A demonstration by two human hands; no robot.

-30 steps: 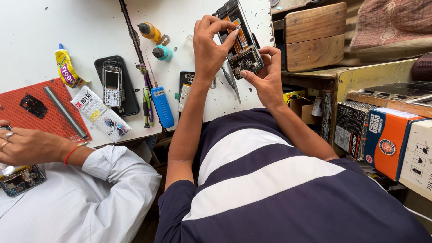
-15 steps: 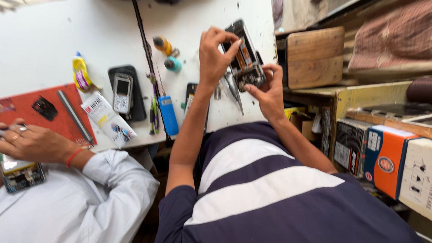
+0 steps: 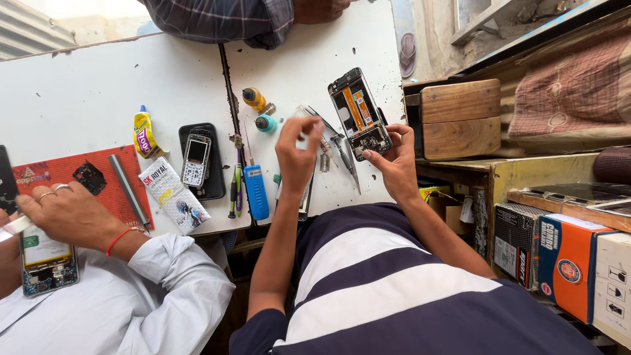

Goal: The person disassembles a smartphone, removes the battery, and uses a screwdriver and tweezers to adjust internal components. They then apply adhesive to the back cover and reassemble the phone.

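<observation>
Phone (image 3: 358, 113) pinched in right hand (image 3: 394, 161) fingers (image 3: 376, 156); left hand (image 3: 299, 154) seemingly apart.

a yellow glue tube (image 3: 143, 133) lay on the white table (image 3: 85, 85), near an old keypad phone (image 3: 195, 160) on a black tray (image 3: 215, 172). a blue tool (image 3: 256, 191) lay beside it. wooden blocks (image 3: 460, 118) and cardboard boxes (image 3: 565, 263) stood right.

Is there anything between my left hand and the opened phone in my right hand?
Nothing visible blocks it. The left hand hovers apart from the opened phone held by the right hand; tweezers lie on the table below the gap.
</observation>
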